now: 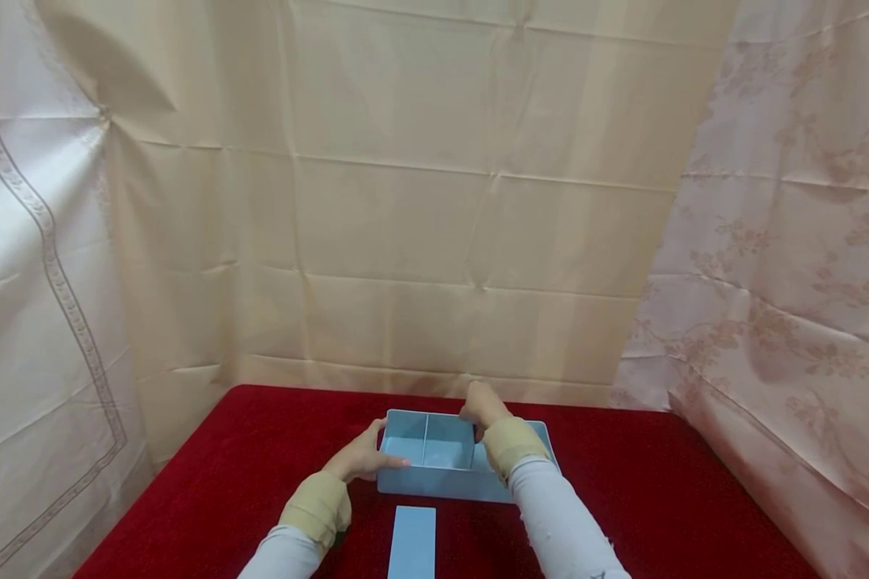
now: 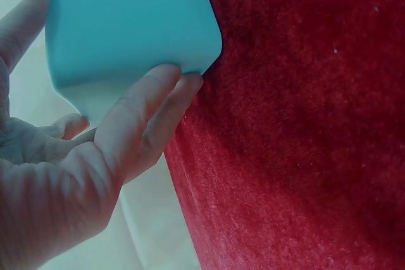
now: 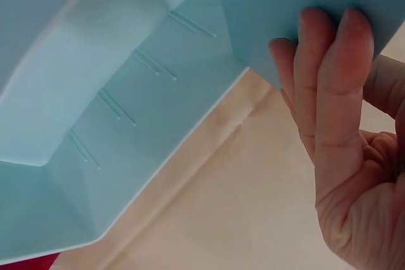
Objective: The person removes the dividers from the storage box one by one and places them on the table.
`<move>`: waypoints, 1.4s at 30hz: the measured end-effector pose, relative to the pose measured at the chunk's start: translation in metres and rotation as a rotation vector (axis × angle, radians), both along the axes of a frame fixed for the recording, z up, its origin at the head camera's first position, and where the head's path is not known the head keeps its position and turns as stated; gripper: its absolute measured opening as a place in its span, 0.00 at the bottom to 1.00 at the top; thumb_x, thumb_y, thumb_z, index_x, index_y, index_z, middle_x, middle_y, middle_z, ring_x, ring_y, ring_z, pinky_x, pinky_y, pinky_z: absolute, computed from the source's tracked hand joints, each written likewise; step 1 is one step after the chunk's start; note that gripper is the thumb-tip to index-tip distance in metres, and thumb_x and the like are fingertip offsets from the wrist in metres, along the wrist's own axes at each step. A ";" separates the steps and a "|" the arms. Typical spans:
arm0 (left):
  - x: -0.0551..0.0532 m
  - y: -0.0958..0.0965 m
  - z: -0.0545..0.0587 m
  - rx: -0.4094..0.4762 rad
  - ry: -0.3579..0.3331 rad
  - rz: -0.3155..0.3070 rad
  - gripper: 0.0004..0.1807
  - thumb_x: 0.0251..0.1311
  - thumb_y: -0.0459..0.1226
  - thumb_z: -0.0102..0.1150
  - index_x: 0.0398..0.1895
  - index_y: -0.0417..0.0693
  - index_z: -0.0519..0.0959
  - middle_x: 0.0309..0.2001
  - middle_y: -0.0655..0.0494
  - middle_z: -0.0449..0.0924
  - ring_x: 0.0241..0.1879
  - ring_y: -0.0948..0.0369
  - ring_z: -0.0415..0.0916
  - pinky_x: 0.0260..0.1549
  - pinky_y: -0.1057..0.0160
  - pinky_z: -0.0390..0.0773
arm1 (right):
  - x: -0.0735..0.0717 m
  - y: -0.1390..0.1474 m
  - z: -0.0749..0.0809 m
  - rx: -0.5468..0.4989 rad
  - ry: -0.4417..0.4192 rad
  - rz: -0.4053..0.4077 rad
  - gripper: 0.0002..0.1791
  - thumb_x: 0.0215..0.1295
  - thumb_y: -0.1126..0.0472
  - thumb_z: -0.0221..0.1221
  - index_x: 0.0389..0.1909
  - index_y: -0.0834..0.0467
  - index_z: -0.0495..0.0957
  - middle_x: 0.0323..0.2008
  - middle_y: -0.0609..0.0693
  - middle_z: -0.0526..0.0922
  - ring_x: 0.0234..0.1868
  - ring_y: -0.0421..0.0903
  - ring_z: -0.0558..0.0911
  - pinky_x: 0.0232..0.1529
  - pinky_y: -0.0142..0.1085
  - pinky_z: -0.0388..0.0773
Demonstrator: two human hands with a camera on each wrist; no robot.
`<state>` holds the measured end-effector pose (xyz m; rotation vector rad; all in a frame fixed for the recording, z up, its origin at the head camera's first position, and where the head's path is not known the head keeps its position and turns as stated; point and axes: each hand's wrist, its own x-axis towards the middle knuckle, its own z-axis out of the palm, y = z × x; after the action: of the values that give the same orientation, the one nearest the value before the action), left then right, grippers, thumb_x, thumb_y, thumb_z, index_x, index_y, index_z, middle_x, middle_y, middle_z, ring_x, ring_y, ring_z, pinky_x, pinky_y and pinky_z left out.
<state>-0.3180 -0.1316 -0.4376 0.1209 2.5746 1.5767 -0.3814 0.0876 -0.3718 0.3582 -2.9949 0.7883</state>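
A light blue open-top box point(image 1: 442, 482) sits on the red cloth, and my left hand point(image 1: 362, 457) grips its left end, thumb over the near rim. In the left wrist view, the fingers of that hand press against the end wall near its bottom edge. Between the fingers and thumb of my right hand point(image 3: 342, 86) is a blue divider panel point(image 3: 259, 23), standing crosswise inside the box. Paired thin ridges line the box's inner wall point(image 3: 152, 99) beside it. Another divider point(image 1: 426, 438) stands upright further left in the box.
A loose flat blue panel point(image 1: 413, 540) lies on the red cloth point(image 1: 275, 450) in front of the box, between my forearms. Behind the table hangs a beige curtain point(image 1: 391, 225), with pale patterned curtains point(image 1: 789, 241) at the sides.
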 end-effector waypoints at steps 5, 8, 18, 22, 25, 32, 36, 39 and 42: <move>0.001 0.002 0.002 -0.001 0.001 -0.021 0.51 0.51 0.34 0.79 0.73 0.31 0.56 0.57 0.30 0.69 0.53 0.38 0.73 0.41 0.40 0.83 | -0.002 0.003 0.005 -0.015 -0.033 -0.008 0.03 0.55 0.78 0.58 0.31 0.74 0.76 0.29 0.66 0.80 0.16 0.60 0.84 0.14 0.40 0.80; 0.001 0.003 0.004 0.006 -0.006 -0.017 0.50 0.52 0.32 0.78 0.73 0.30 0.56 0.57 0.30 0.69 0.53 0.38 0.74 0.41 0.41 0.83 | -0.003 0.005 0.009 0.035 -0.027 -0.002 0.03 0.57 0.76 0.59 0.33 0.72 0.77 0.32 0.65 0.81 0.17 0.57 0.85 0.17 0.38 0.81; 0.000 0.003 0.004 -0.001 -0.005 0.006 0.50 0.53 0.30 0.76 0.74 0.30 0.55 0.59 0.30 0.70 0.53 0.40 0.74 0.42 0.41 0.83 | 0.012 0.016 0.025 -0.076 -0.026 0.004 0.10 0.61 0.74 0.58 0.21 0.65 0.73 0.17 0.58 0.76 0.19 0.56 0.86 0.25 0.40 0.84; 0.002 0.001 0.003 0.001 -0.003 0.002 0.50 0.53 0.30 0.76 0.74 0.31 0.55 0.58 0.31 0.70 0.53 0.40 0.74 0.43 0.40 0.83 | 0.019 0.026 0.021 -0.176 -0.009 0.010 0.12 0.62 0.73 0.58 0.19 0.65 0.72 0.15 0.56 0.74 0.18 0.55 0.84 0.23 0.41 0.84; 0.003 0.001 0.000 -0.001 -0.009 -0.001 0.50 0.53 0.31 0.77 0.74 0.31 0.55 0.57 0.32 0.71 0.53 0.40 0.74 0.43 0.40 0.83 | 0.024 0.034 0.016 -0.251 -0.010 0.002 0.08 0.62 0.73 0.58 0.23 0.69 0.76 0.20 0.58 0.76 0.20 0.51 0.83 0.23 0.43 0.84; 0.002 0.000 0.002 0.005 -0.005 -0.004 0.50 0.52 0.31 0.77 0.74 0.32 0.56 0.58 0.32 0.70 0.53 0.40 0.74 0.42 0.40 0.83 | 0.035 0.045 0.010 -0.423 -0.026 -0.006 0.09 0.62 0.73 0.56 0.22 0.65 0.77 0.22 0.53 0.81 0.25 0.47 0.83 0.24 0.42 0.84; 0.001 0.000 0.002 0.012 -0.003 -0.005 0.51 0.52 0.32 0.77 0.74 0.32 0.56 0.59 0.31 0.70 0.53 0.40 0.73 0.42 0.40 0.83 | 0.040 0.048 0.009 -0.491 -0.030 -0.017 0.16 0.63 0.74 0.55 0.17 0.60 0.68 0.17 0.49 0.72 0.22 0.44 0.78 0.23 0.40 0.84; 0.000 -0.001 0.002 0.017 -0.009 -0.003 0.51 0.52 0.32 0.77 0.75 0.32 0.55 0.60 0.31 0.69 0.54 0.40 0.73 0.43 0.40 0.82 | 0.044 0.050 0.006 -0.537 -0.038 -0.023 0.18 0.64 0.75 0.55 0.18 0.58 0.63 0.16 0.48 0.65 0.20 0.43 0.73 0.23 0.39 0.83; -0.001 -0.001 0.002 0.018 -0.008 -0.005 0.51 0.53 0.32 0.77 0.75 0.32 0.55 0.61 0.30 0.68 0.54 0.39 0.73 0.43 0.40 0.83 | 0.048 0.051 0.003 -0.580 -0.062 -0.044 0.17 0.65 0.75 0.55 0.20 0.58 0.64 0.17 0.49 0.64 0.20 0.44 0.70 0.23 0.38 0.83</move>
<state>-0.3185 -0.1324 -0.4358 0.1221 2.5525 1.5962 -0.3330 0.1390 -0.3684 0.2418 -2.6378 1.6125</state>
